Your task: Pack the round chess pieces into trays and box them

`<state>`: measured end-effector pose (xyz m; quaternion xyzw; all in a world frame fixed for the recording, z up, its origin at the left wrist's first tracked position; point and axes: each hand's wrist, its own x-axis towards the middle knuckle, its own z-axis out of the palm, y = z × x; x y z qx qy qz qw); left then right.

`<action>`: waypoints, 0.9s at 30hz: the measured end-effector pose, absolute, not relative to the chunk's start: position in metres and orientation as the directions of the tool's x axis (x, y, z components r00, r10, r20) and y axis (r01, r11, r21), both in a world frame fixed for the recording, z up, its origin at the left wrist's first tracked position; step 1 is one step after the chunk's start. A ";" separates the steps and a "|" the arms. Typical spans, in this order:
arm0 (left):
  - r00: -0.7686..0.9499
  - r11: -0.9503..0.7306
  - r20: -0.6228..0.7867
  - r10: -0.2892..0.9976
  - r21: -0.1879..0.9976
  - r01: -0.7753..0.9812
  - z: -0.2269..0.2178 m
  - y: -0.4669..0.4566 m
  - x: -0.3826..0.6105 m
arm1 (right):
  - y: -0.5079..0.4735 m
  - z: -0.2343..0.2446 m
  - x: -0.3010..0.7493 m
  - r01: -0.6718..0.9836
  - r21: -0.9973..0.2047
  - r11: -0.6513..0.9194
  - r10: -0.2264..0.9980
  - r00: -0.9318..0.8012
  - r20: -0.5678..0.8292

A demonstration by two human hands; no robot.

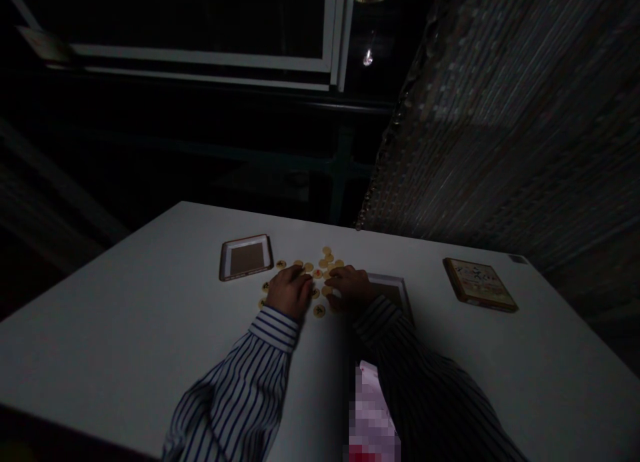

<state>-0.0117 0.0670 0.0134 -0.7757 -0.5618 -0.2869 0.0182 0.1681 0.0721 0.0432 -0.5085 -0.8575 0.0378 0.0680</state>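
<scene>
Round wooden Chinese chess pieces [319,311] lie scattered on the white table, several with dark or red characters. My left hand [289,290] rests low over the left side of the pieces, fingers bent and slightly apart. Facing it from the right, my right hand [350,287] curves over other pieces, thumb apart from the fingers. A piece with a red mark [317,273] lies between the two hands. Some pieces are partly hidden beneath my fingers. I see nothing lifted in either hand.
An open shallow box tray [221,269] sits left of the pieces. Another tray [406,295] is partly covered by my right forearm. A box lid with a printed picture [480,283] lies farther right on the table [150,315]. A bead curtain [480,129] hangs behind; the room is dark.
</scene>
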 end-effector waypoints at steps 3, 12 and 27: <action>0.204 -0.373 0.477 0.855 0.292 0.880 0.014 0.067 -0.012 | 0.072 0.045 0.169 0.867 -0.131 0.481 0.877 -0.476 0.068; 0.192 -0.358 0.468 0.862 0.296 0.885 0.016 0.065 -0.011 | 0.072 0.044 0.171 0.850 -0.136 0.509 0.860 -0.506 0.059; 0.209 -0.391 0.491 0.846 0.305 0.868 0.014 0.068 -0.012 | 0.072 0.042 0.162 0.873 -0.117 0.474 0.880 -0.469 0.067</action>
